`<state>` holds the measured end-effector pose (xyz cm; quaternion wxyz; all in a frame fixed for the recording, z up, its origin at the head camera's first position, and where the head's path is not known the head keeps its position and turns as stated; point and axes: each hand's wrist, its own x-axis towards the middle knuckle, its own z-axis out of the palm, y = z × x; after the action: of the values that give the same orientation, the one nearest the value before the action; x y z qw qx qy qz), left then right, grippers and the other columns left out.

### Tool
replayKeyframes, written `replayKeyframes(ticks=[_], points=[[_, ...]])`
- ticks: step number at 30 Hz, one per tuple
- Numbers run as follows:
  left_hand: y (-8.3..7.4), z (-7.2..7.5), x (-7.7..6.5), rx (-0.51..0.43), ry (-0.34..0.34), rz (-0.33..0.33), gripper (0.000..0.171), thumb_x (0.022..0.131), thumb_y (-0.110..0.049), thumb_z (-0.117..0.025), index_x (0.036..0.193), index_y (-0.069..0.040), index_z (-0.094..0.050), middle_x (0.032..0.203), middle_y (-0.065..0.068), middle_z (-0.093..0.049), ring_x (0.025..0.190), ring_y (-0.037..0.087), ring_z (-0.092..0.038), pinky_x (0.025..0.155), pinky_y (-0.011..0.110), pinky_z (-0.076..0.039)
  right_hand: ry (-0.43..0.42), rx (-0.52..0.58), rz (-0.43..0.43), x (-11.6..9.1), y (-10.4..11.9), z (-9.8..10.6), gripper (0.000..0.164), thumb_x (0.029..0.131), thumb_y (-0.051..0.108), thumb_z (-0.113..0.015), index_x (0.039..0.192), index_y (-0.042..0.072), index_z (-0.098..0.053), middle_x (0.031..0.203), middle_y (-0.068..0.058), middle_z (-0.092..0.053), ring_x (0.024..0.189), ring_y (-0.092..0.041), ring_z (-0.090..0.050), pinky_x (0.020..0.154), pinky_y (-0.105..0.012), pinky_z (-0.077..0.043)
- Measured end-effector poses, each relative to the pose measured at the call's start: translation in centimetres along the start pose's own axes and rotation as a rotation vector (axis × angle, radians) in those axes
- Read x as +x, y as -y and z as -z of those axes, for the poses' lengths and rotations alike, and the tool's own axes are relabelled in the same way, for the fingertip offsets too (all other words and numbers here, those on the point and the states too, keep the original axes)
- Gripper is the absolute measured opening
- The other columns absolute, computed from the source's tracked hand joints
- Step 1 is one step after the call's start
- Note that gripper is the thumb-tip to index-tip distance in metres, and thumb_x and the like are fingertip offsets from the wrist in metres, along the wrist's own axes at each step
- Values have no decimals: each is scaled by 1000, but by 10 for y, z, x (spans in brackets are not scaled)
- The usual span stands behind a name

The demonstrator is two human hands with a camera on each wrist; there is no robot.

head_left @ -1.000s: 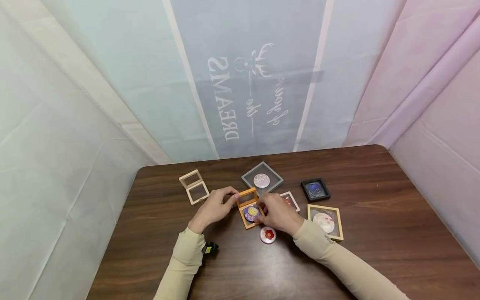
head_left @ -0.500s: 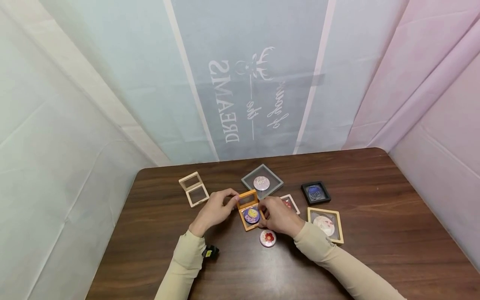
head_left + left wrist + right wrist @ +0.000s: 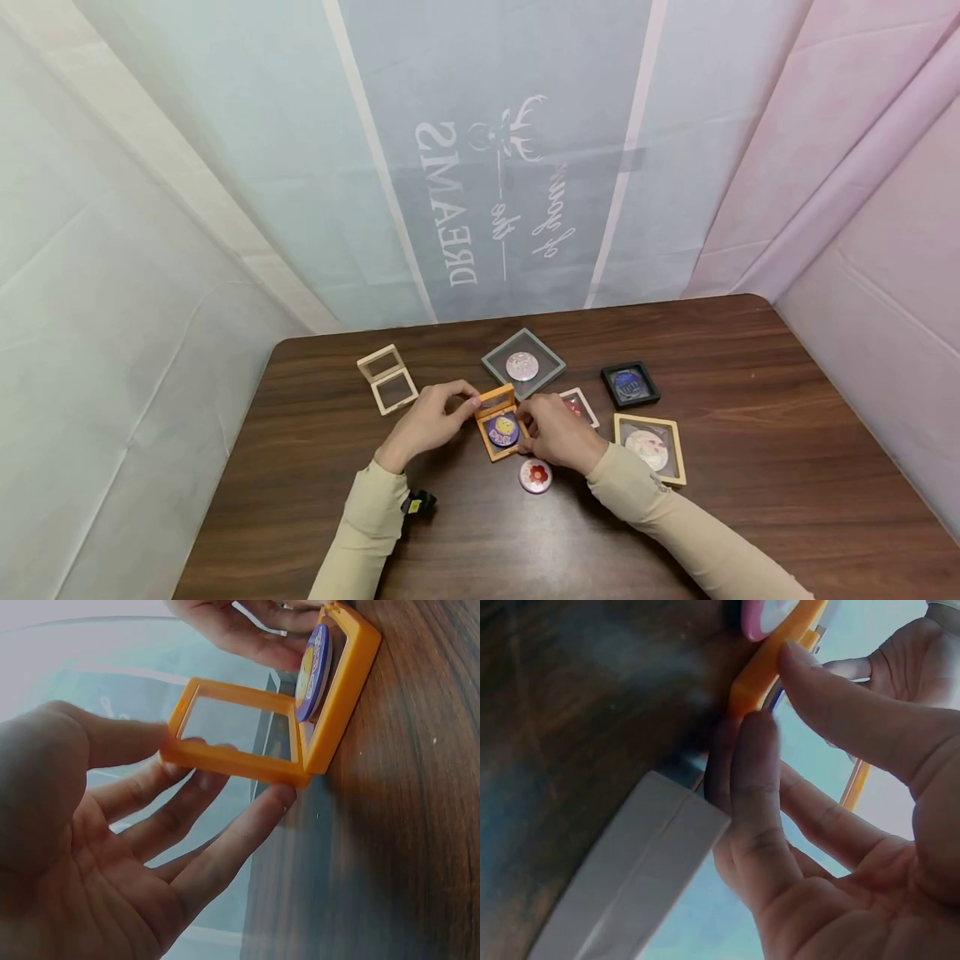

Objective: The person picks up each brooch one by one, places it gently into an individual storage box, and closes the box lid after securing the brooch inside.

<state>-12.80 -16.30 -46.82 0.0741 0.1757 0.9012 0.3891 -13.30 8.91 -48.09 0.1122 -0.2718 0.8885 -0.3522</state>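
An orange hinged display frame (image 3: 504, 454) lies unfolded on the table, its lid tilted up at the far side. In its base sits a purple round badge (image 3: 503, 429) with a yellow figure. My left hand (image 3: 433, 421) pinches the left edge of the lid between thumb and fingers, seen close in the left wrist view. My right hand (image 3: 562, 433) holds the right side of the base, thumb at the near corner and fingertips along the edge (image 3: 754, 690). Just in front of the frame lies a badge with a red flower (image 3: 536, 476).
A cream frame (image 3: 396, 392) stands unfolded at the left. Behind is a grey frame (image 3: 551, 382) with a pale badge; a white-edged frame (image 3: 588, 408) is beside my right hand. Farther right lie a black frame (image 3: 632, 387) and a yellow frame (image 3: 680, 454).
The orange lid has tipped slightly toward the base with my left hand on it. My right thumb has moved off the purple badge toward the near corner of the base.
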Motion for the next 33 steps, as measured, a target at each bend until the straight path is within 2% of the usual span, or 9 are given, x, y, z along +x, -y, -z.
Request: replayKeyframes(ticks=[6, 13, 16, 20, 24, 28, 33], points=[[2, 1, 0, -20, 44, -39, 15, 110, -27, -64, 113, -19, -75, 107, -1, -75, 89, 15, -63, 79, 33, -51, 6, -21, 18, -3, 0, 1, 22, 80, -4, -87, 99, -2, -75, 73, 1, -69, 64, -2, -57, 57, -21, -49], [-2, 3, -1, -70, 97, -44, 12, 108, -28, -67, 111, -20, -76, 111, -2, -76, 107, 17, -73, 93, 40, -58, 9, -20, 26, -3, -1, 4, 23, 81, -4, -88, 99, -2, -74, 75, -1, -72, 65, -1, -59, 59, -21, -51], [-6, 3, -2, -73, 124, -51, 8, 106, -24, -69, 108, -19, -76, 110, -3, -75, 108, 17, -73, 96, 42, -59, 13, -12, 31, -1, -2, 6, 23, 81, -3, -88, 96, -1, -72, 76, -2, -72, 66, -1, -61, 61, -21, -53], [-12, 3, -3, -22, 141, -92, 4, 105, -18, -71, 104, -17, -75, 104, -4, -73, 100, 15, -71, 91, 40, -59, 23, 13, 9, 0, -3, 8, 23, 81, -1, -89, 92, 2, -69, 76, -2, -72, 66, -2, -63, 61, -22, -54], [-17, 0, -5, 50, 146, -140, 5, 103, -18, -73, 99, -16, -76, 101, -4, -72, 92, 20, -68, 85, 42, -57, 35, 49, -29, 1, -4, 10, 27, 84, 4, -89, 102, 1, -70, 81, -2, -74, 70, -5, -67, 64, -23, -57], [-18, -5, -5, 76, 167, -166, 6, 101, -19, -77, 97, -15, -76, 104, -1, -72, 98, 24, -70, 89, 47, -58, 60, 95, -43, 0, -3, 13, 34, 87, 8, -88, 113, -3, -70, 89, -6, -77, 76, -8, -72, 67, -24, -59], [-17, -11, -5, 95, 193, -172, 5, 97, -16, -81, 95, -15, -77, 107, 0, -71, 103, 21, -69, 94, 46, -58, 75, 94, -33, -2, 2, 15, 35, 88, 12, -89, 114, -3, -70, 90, -5, -77, 75, -6, -70, 66, -22, -58]])
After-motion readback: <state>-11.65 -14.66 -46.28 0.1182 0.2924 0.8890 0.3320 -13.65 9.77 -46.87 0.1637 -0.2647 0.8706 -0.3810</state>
